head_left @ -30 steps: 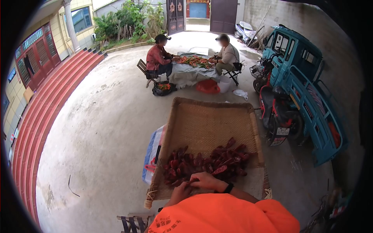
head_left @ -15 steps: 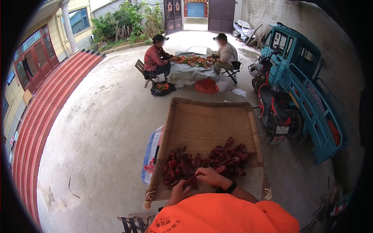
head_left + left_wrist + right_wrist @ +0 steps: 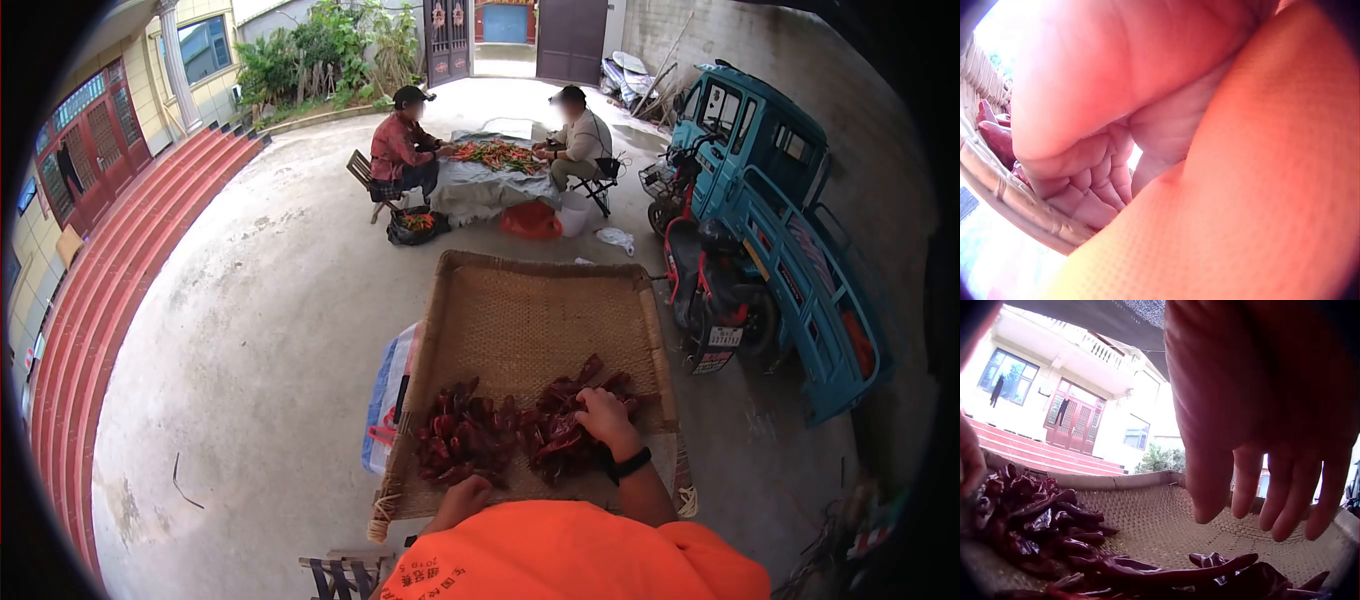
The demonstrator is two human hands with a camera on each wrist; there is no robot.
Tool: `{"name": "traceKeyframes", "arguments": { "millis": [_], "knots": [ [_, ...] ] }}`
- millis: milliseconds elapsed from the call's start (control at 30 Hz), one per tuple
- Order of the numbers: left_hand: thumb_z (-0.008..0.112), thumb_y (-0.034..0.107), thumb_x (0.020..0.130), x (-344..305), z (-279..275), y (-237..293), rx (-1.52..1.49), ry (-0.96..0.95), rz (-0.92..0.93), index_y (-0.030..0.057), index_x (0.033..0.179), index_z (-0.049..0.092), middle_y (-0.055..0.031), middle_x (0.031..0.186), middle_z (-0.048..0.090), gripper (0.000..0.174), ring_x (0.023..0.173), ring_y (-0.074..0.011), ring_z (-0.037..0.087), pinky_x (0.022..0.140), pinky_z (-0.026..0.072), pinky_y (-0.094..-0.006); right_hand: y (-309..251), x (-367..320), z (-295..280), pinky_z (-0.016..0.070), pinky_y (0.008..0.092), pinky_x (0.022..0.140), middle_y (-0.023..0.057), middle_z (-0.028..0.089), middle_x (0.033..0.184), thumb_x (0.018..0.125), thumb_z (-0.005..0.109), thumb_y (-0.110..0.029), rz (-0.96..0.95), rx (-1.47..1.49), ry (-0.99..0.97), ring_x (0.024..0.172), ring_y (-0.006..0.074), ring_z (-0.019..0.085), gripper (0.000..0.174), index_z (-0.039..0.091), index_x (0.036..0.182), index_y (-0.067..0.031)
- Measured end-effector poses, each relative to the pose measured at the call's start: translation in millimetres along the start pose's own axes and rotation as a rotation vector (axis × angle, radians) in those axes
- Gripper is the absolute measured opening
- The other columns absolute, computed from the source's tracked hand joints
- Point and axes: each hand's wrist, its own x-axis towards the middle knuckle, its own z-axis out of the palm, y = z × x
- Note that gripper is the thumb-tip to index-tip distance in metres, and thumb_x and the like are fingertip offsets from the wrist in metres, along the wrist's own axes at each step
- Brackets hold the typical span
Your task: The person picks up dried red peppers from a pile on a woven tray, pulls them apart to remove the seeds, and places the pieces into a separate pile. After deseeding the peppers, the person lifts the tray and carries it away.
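Observation:
Dark red dried chili peppers [image 3: 462, 432] lie in two heaps at the near end of a woven basket tray [image 3: 545, 310]. My left hand [image 3: 466, 498] is low at the tray's near side, by the left heap. In the left wrist view its fingers [image 3: 1088, 194] bend loosely under the palm, with no pepper visible among them. Over the right heap, my right hand [image 3: 606, 418] hangs with the fingers [image 3: 1282, 494] pointing down, fairly straight and slightly apart. Beneath these fingertips, long peppers [image 3: 1172, 575] lie on the weave, with nothing seen in the hand.
Two people sit across a covered table [image 3: 485, 195] heaped with red and green peppers [image 3: 500, 157]. A red scooter [image 3: 710, 280] and a blue cargo tricycle [image 3: 800, 220] stand at the right. A striped bag [image 3: 385, 400] lies left of the tray; red steps [image 3: 140, 270] run along the left.
My hands were together over a pepper at the near side. The right hand has since moved away to the right, over the right heap; the left has stayed near its place.

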Motion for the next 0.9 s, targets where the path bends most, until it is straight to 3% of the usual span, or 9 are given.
{"name": "traceKeyframes", "arguments": {
  "millis": [33, 133, 267, 367, 567, 667, 900],
  "knots": [
    [0.062, 0.021, 0.09, -0.1, -0.6, 1.4, 0.006, -0.011, -0.015, 0.0042, 0.106, 0.064, -0.0177, 0.093, 0.07, 0.023, 0.089, -0.0317, 0.069, 0.077, 0.0525, -0.0385, 0.5, 1.1, 0.1, 0.0484, 0.0444, 0.09, 0.0149, 0.061, 0.112, 0.083, 0.069, -0.02, -0.001, -0.13, 0.063, 0.108, 0.035, 0.058, 0.035, 0.06, 0.114, -0.0094],
    [0.062, 0.021, 0.09, 3.0, -0.4, 2.8, 0.028, -0.038, -0.045, 0.0047, 0.108, 0.063, -0.0182, 0.096, 0.069, 0.024, 0.092, -0.0322, 0.069, 0.079, 0.0523, -0.039, -17.5, 12.0, 20.4, 0.0462, 0.0453, 0.096, 0.0143, 0.056, 0.119, 0.081, 0.071, -0.02, -0.141, -0.012, 0.107, 0.114, 0.0363, 0.053, 0.04, 0.058, 0.117, -0.0095],
    [0.061, 0.02, 0.089, 5.3, 0.9, -5.5, 0.042, -0.05, -0.023, 0.0046, 0.109, 0.063, -0.0186, 0.099, 0.069, 0.025, 0.096, -0.0344, 0.068, 0.081, 0.0517, -0.04, -58.4, 19.8, 68.7, 0.0444, 0.046, 0.1, 0.0159, 0.054, 0.126, 0.084, 0.068, -0.02, -0.395, 0.122, -0.129, 0.117, 0.037, 0.052, 0.044, 0.055, 0.125, -0.0091],
    [0.06, 0.019, 0.089, 6.6, 0.0, -8.4, 0.047, -0.056, -0.01, 0.0039, 0.109, 0.063, -0.0191, 0.102, 0.068, 0.025, 0.099, -0.0364, 0.066, 0.083, 0.0514, -0.0411, -73.3, 29.5, 119.7, 0.0443, 0.0457, 0.1, 0.0168, 0.053, 0.128, 0.086, 0.065, -0.019, -0.42, 0.144, -0.121, 0.117, 0.0376, 0.052, 0.044, 0.052, 0.128, -0.0098],
    [0.06, 0.018, 0.088, 3.9, -2.6, -2.5, 0.1, -0.017, 0.031, 0.0034, 0.108, 0.064, -0.0199, 0.103, 0.068, 0.025, 0.101, -0.0372, 0.065, 0.086, 0.0513, -0.042, -82.9, 25.0, 150.1, 0.0461, 0.047, 0.097, 0.0158, 0.056, 0.118, 0.083, 0.064, -0.013, -0.467, 0.106, -0.131, 0.113, 0.0379, 0.053, 0.036, 0.06, 0.119, -0.0091],
    [0.061, 0.018, 0.088, 8.0, 0.8, -8.0, 0.121, -0.017, 0.042, 0.0032, 0.106, 0.064, -0.0197, 0.103, 0.068, 0.024, 0.1, -0.0372, 0.065, 0.086, 0.0513, -0.042, -73.1, 29.6, 167.0, 0.0477, 0.0468, 0.094, 0.0142, 0.057, 0.114, 0.081, 0.064, -0.013, -0.51, 0.241, -0.065, 0.111, 0.0372, 0.054, 0.032, 0.064, 0.113, -0.0124],
    [0.061, 0.017, 0.087, 12.0, 7.2, -23.2, 0.027, -0.028, 0.068, 0.0034, 0.105, 0.064, -0.0191, 0.1, 0.068, 0.023, 0.099, -0.037, 0.065, 0.084, 0.0513, -0.042, -70.8, 23.8, 144.6, 0.0464, 0.0453, 0.092, 0.0124, 0.058, 0.113, 0.077, 0.067, -0.013, -0.491, 0.062, -0.059, 0.109, 0.0365, 0.054, 0.035, 0.061, 0.111, -0.0175]
  ]
}}
